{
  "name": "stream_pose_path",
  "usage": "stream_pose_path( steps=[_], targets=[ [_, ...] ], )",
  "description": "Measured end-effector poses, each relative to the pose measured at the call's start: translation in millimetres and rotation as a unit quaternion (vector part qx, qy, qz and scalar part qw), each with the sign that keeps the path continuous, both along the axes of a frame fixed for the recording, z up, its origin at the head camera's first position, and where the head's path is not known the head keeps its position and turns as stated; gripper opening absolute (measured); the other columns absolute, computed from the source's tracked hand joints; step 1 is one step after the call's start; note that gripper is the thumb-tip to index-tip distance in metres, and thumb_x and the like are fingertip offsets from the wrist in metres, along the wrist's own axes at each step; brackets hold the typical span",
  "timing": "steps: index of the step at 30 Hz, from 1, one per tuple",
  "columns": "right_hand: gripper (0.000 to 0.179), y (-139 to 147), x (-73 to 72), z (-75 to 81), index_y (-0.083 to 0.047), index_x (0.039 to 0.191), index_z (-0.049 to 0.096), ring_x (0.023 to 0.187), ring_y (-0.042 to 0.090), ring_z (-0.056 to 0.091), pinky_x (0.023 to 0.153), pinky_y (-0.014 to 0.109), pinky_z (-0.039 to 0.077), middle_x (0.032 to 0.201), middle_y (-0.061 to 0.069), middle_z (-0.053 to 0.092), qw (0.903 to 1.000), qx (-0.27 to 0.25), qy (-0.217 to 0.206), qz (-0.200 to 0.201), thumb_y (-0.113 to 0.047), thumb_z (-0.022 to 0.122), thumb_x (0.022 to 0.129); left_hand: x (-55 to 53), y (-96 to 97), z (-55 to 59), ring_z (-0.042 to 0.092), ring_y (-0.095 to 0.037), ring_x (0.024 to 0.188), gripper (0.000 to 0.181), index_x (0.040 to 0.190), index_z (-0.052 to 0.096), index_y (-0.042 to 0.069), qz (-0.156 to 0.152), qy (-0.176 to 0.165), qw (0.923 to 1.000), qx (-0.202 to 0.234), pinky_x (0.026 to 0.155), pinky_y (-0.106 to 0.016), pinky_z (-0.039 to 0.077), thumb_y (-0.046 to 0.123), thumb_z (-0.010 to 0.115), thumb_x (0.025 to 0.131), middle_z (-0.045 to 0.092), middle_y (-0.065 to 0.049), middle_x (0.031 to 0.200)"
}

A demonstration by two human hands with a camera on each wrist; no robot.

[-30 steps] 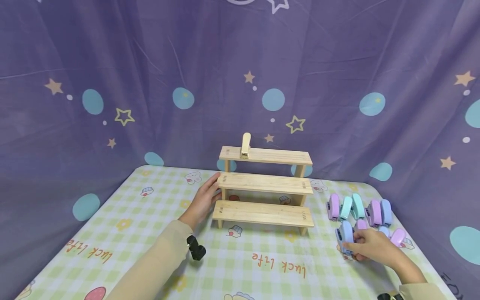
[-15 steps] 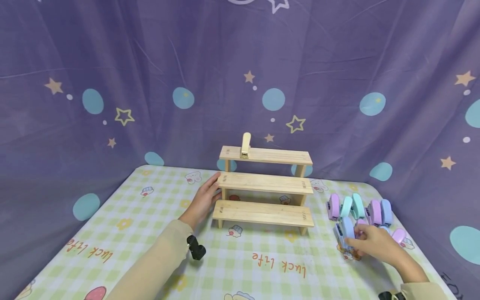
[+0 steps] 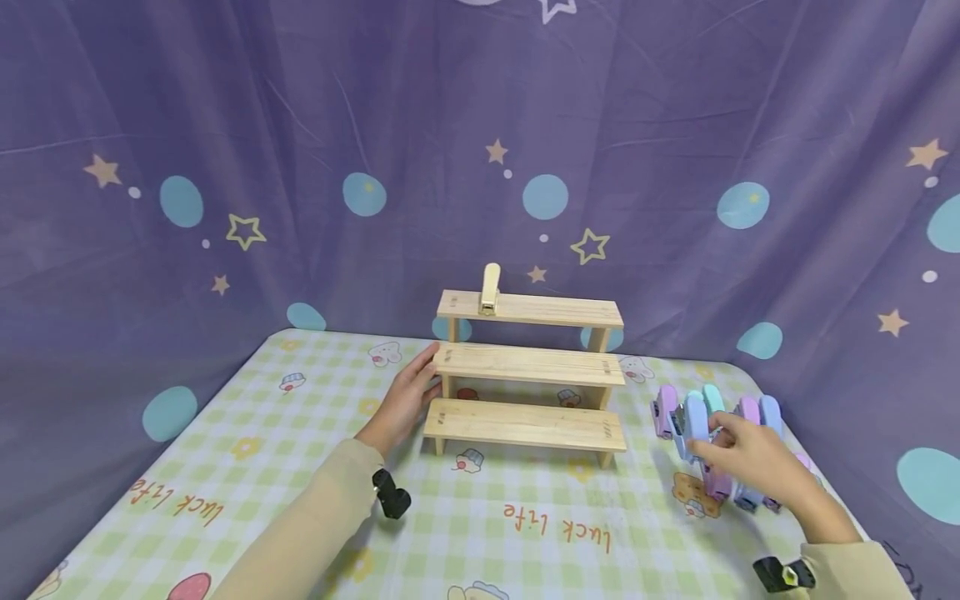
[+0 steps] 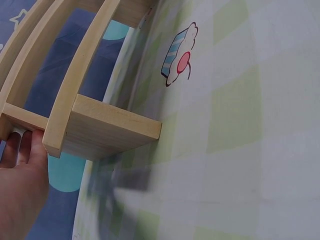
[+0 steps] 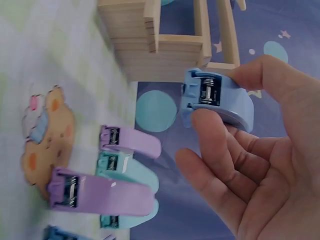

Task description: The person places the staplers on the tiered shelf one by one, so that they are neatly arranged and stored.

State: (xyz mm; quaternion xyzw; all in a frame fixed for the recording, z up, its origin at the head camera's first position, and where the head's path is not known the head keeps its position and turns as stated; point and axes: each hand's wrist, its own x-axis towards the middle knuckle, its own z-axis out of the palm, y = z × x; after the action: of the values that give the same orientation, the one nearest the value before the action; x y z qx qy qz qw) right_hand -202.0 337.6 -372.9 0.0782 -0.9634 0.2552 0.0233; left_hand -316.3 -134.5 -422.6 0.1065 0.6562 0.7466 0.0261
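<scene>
Wooden shelf (image 3: pixel 528 363), one: your left hand (image 3: pixel 403 408), fingers uncurled, touches its left end. Blue stapler (image 3: pixel 696 418), one: right of shelf, roughly upright, pinched by your nearer right hand (image 3: pixel 761 460).

Soft, diffuse light falls over the green-and-white checked tablecloth (image 3: pixel 465 533); the purple star-printed fabric curtain (image 3: pixel 420 108) looks dimmer. The left wrist view is greyer, its lens bowing the three-tiered pale wooden shelf (image 4: pixel 110 125) above a dark, blurry-edged shadow (image 4: pixel 127 182).
</scene>
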Motion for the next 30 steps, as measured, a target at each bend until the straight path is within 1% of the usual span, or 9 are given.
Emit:
stream_pose_path(
  steps=[3, 5, 10, 13, 16, 18, 22, 27, 30],
  targets=[
    [0.033, -3.8, -3.2, 4.5, -0.009, 0.1, 0.056, 0.057, 0.013, 0.044, 0.048, 0.026, 0.037, 0.069, -0.004, 0.058, 0.9998, -0.002, 0.021, -0.007, -0.04, 0.066, 0.096, 0.2, -0.4, 0.1, 0.032, -0.029, 0.144, 0.052, 0.161, 0.022, 0.011, -0.001, 0.003, 1.0, 0.001, 0.119, -0.043, 0.031, 0.018, 0.036, 0.111, 0.026, -0.01, 0.162],
    [0.032, -7.1, -5.9, 7.3, -0.009, 0.101, 0.055, 0.058, 0.013, 0.044, 0.049, 0.026, 0.037, 0.07, -0.004, 0.058, 0.9993, -0.004, 0.035, -0.009, -0.04, 0.066, 0.096, 0.5, -0.4, 0.3, 0.032, -0.029, 0.144, 0.052, 0.161, 0.022, 0.011, -0.002, 0.004, 1.0, 0.001, 0.119, -0.043, 0.031, 0.018, 0.036, 0.111, 0.026, -0.01, 0.162],
    [0.026, -18.3, -13.7, 15.4, -0.011, 0.1, 0.055, 0.063, 0.014, 0.053, 0.054, 0.027, 0.041, 0.074, -0.004, 0.062, 0.9978, -0.013, 0.065, -0.006, -0.035, 0.065, 0.097, 0.6, 0.1, 0.2, 0.031, -0.029, 0.144, 0.051, 0.161, 0.024, 0.013, -0.003, 0.004, 1.0, 0.002, 0.119, -0.043, 0.032, 0.018, 0.036, 0.111, 0.025, -0.01, 0.162],
    [0.024, -28.1, -19.7, 21.4, -0.012, 0.098, 0.055, 0.065, 0.015, 0.054, 0.054, 0.028, 0.042, 0.077, -0.003, 0.062, 0.9964, -0.014, 0.083, -0.004, -0.034, 0.066, 0.096, 0.7, 0.1, -0.5, 0.03, -0.031, 0.145, 0.052, 0.161, 0.022, 0.013, -0.004, 0.009, 0.9999, -0.004, 0.119, -0.043, 0.031, 0.019, 0.036, 0.111, 0.022, -0.01, 0.163],
    [0.024, -39.1, -27.1, 27.4, -0.012, 0.093, 0.054, 0.064, 0.016, 0.05, 0.053, 0.027, 0.041, 0.075, -0.001, 0.058, 0.9943, -0.02, 0.105, 0.0, -0.032, 0.068, 0.094, 1.0, 0.0, -0.8, 0.029, -0.032, 0.146, 0.053, 0.161, 0.02, 0.012, -0.005, 0.012, 0.9999, -0.01, 0.119, -0.043, 0.031, 0.02, 0.036, 0.112, 0.02, -0.01, 0.164],
    [0.025, -46.2, -32.1, 30.8, -0.012, 0.091, 0.053, 0.064, 0.016, 0.048, 0.053, 0.028, 0.04, 0.075, -0.001, 0.056, 0.9929, -0.027, 0.116, 0.004, -0.032, 0.068, 0.093, 1.2, 0.4, -0.4, 0.03, -0.031, 0.145, 0.052, 0.161, 0.021, 0.013, -0.004, 0.009, 0.9999, -0.005, 0.119, -0.043, 0.031, 0.02, 0.036, 0.111, 0.021, -0.009, 0.164],
    [0.026, -59.9, -42.0, 36.6, -0.012, 0.092, 0.053, 0.064, 0.018, 0.049, 0.054, 0.029, 0.04, 0.076, 0.001, 0.057, 0.9906, -0.051, 0.126, 0.01, -0.033, 0.068, 0.094, 1.3, 1.1, -0.2, 0.03, -0.029, 0.145, 0.051, 0.161, 0.023, 0.013, -0.004, 0.006, 1.0, 0.004, 0.119, -0.042, 0.031, 0.018, 0.036, 0.111, 0.023, -0.008, 0.163],
    [0.024, -78.3, -59.7, 40.5, -0.012, 0.092, 0.055, 0.061, 0.019, 0.05, 0.052, 0.03, 0.042, 0.073, 0.002, 0.058, 0.9864, -0.073, 0.145, 0.023, -0.032, 0.068, 0.094, 0.5, 1.7, -0.8, 0.029, -0.03, 0.145, 0.052, 0.161, 0.022, 0.011, -0.007, 0.013, 0.9999, 0.003, 0.119, -0.043, 0.03, 0.018, 0.035, 0.111, 0.023, -0.01, 0.163],
    [0.024, -90.8, -71.1, 43.3, -0.012, 0.092, 0.055, 0.061, 0.019, 0.05, 0.051, 0.03, 0.042, 0.073, 0.001, 0.06, 0.984, -0.086, 0.153, 0.033, -0.032, 0.068, 0.094, 0.4, 1.8, -1.2, 0.03, -0.029, 0.145, 0.051, 0.161, 0.023, 0.011, -0.001, 0.013, 0.9999, 0.005, 0.119, -0.043, 0.031, 0.018, 0.036, 0.111, 0.024, -0.009, 0.163]
  ],
)
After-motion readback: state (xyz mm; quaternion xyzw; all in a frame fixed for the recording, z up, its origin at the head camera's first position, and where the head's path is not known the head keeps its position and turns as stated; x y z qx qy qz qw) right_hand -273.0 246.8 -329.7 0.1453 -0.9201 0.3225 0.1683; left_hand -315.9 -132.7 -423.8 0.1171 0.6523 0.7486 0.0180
